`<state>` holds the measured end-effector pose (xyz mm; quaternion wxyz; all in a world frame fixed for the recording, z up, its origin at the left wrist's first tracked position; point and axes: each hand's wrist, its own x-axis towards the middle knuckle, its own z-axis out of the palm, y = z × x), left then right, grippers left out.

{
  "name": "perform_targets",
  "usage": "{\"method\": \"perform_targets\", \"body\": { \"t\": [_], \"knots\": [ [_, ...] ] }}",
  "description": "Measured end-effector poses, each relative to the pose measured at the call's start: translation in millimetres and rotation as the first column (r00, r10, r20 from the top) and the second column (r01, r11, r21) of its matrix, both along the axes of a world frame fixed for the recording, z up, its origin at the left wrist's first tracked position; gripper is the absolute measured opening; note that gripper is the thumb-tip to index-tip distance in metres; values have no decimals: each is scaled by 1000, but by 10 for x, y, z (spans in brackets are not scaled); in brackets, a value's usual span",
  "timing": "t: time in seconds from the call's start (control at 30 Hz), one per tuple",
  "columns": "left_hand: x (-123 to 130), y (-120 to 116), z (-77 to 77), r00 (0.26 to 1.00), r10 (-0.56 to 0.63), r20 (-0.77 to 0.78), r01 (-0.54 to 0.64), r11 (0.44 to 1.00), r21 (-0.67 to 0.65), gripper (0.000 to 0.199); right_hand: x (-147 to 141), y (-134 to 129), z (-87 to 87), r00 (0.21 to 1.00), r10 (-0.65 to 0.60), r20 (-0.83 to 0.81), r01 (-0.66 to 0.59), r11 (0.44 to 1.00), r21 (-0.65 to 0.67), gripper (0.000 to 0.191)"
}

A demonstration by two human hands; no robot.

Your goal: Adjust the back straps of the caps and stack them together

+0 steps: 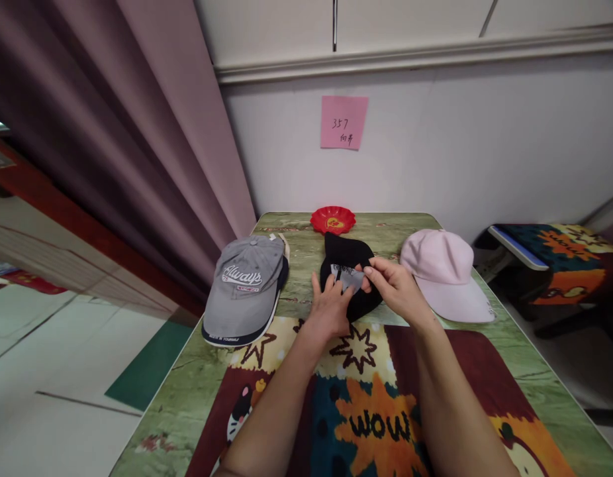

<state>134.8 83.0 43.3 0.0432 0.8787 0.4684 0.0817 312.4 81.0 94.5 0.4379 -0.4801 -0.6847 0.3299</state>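
A black cap (pixel 347 246) lies in the middle of the table, at the far edge of a printed mat. On its front is a grey patch (pixel 350 278) with dark lettering along its top. My left hand (pixel 330 308) rests on the cap and the patch from the near left, its fingers spread. From the right, my right hand (pixel 393 285) pinches the patch's right edge between thumb and fingers. Part of the cap is hidden by both hands.
A grey "Always" cap (pixel 249 265) sits to the left, a pale pink cap (pixel 438 258) to the right. Behind the black cap is a red scalloped dish (pixel 333 215). The printed mat (pixel 380 424) covers the table's near part. A pink note (pixel 343 122) is on the wall.
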Motion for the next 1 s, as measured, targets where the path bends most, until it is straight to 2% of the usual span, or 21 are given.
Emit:
{"method": "perform_targets", "body": {
  "t": [0.1,0.17,0.3,0.53,0.63,0.77,0.9,1.0],
  "knots": [
    [4,31,-14,993,118,-22,-119,992,-35,43,-33,-10,2,999,24,-25,-25,999,-44,30],
    [7,50,-15,986,167,-16,-168,984,-58,31,-46,-16,1,998,40,-55,-44,996,-72,28],
    [-1,54,2,983,185,-3,-185,980,-80,32,-49,-17,-12,997,52,-65,-57,995,-85,29],
    [-35,46,43,995,100,25,-97,988,-122,18,-57,-9,-33,998,58,-33,-60,994,-90,32],
    [-41,67,80,986,132,107,-126,990,-62,13,-47,-9,-30,997,25,-80,-31,997,-71,29],
    [-122,87,250,942,170,290,-198,978,70,10,-15,-9,-15,956,-68,-284,62,998,-31,29],
    [-249,66,478,910,101,401,-207,951,230,14,-1,-12,3,894,-78,-441,80,997,-13,26],
    [-291,40,564,925,35,379,-148,951,271,17,-20,-10,-3,903,-57,-426,68,998,10,25]
  ]
}}
